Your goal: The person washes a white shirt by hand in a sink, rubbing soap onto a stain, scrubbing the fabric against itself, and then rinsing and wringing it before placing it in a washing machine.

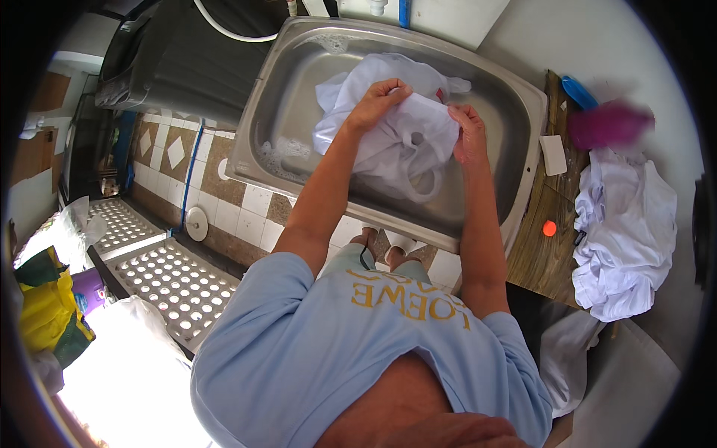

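A wet white garment (pixel 388 157) lies bunched in the metal sink (pixel 295 104), with a small red tag near its upper edge. Between my two hands a strip of its cloth is stretched out, lifted above the rest. My left hand (pixel 379 103) pinches the cloth at the left end, fingers closed. At the right end my right hand (pixel 469 133) grips the same edge between thumb and fingers. Below the stretched strip, a looped part of the garment hangs toward the sink floor. Soap suds (pixel 287 149) cling to the sink's left side.
On the wooden board (pixel 541 231) at right are a white bar-shaped piece (pixel 553 155), an orange cap (pixel 550 228), a blue brush-like object (pixel 578 92) and a blurred magenta thing (pixel 612 125). Crumpled white clothes (pixel 624 224) lie beside them. Perforated racks (pixel 175 287) stand at left.
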Demonstrator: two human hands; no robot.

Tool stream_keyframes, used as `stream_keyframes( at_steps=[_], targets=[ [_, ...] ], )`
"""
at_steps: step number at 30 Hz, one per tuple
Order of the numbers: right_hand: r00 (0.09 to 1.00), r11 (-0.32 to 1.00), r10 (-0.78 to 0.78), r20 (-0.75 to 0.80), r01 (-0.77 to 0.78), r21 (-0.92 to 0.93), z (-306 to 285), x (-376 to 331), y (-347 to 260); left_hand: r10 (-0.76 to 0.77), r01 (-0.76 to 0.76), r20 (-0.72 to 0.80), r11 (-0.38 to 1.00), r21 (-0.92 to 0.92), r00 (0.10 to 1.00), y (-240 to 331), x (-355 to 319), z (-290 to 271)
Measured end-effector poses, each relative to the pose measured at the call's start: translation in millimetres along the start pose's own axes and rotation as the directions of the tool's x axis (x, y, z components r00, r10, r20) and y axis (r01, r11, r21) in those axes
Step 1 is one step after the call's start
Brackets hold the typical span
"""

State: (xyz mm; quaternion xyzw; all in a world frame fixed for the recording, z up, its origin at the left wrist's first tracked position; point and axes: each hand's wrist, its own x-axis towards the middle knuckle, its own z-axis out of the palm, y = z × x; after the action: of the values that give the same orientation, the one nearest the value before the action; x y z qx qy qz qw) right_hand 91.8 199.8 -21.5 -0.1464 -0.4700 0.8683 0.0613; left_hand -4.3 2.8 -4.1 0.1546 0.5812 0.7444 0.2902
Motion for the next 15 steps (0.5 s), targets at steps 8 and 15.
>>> stream_keyframes(
  at_steps=[8,15],
  targets=[
    [0.984,0.873,-0.165,0.073,0.111,0.475,14,-15,49,0.428,-0.473,0.284,0.44,0.763,0.858,-27,-14,126],
    [0.973,0.931,0.048,-0.226,0.038,0.362,44,2,26,0.495,-0.308,0.045,0.465,0.83,0.868,-20,48,84]
  ],
)
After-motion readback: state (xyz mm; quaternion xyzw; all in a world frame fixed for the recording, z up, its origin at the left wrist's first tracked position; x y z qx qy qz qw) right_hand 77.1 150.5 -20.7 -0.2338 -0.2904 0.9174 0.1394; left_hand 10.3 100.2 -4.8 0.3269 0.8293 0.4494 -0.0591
